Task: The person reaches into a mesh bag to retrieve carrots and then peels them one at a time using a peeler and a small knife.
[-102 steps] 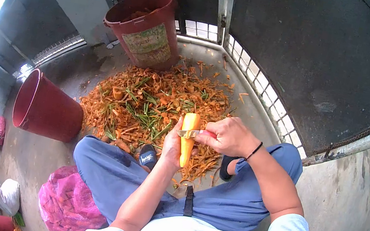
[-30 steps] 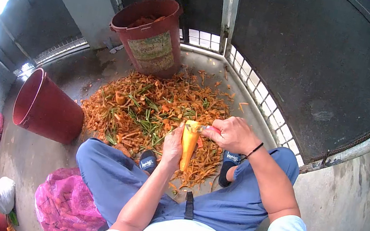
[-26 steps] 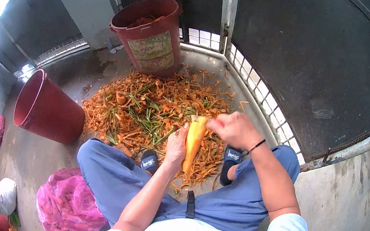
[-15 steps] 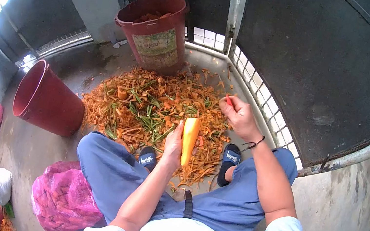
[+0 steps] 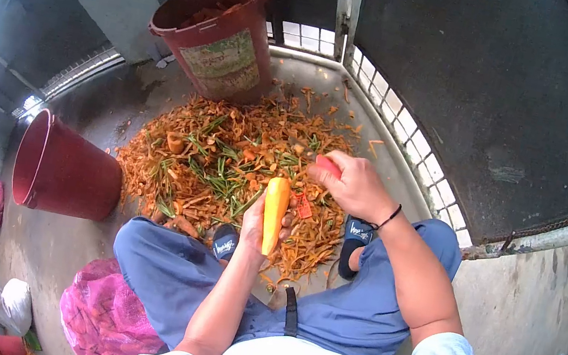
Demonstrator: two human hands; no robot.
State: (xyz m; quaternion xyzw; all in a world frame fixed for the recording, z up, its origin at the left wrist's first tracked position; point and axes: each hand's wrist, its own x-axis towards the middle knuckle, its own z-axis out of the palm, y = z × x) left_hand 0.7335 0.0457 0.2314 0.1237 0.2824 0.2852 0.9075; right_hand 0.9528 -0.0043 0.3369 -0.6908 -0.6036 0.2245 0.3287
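My left hand (image 5: 254,224) is wrapped round a smooth orange carrot (image 5: 274,214), its thick end pointing away from me. In my right hand (image 5: 365,190) is a peeler with a red handle (image 5: 329,166), held beyond and to the right of the carrot, apart from it. The peeler's blade is hard to make out. Below both hands spreads a heap of carrot peelings (image 5: 229,141) mixed with green stems on the floor.
A red bucket with a label (image 5: 220,64) and orange contents stands behind the heap. Another red bucket (image 5: 72,171) lies tilted at left. A pink mesh sack (image 5: 108,314) of carrots sits by my left knee. Dark panels (image 5: 480,98) close off the right side.
My right hand with the peeler has come in left and lower, closer to the carrot. The carrot has shifted slightly left in my left hand's grip. The camera view has tilted a little.
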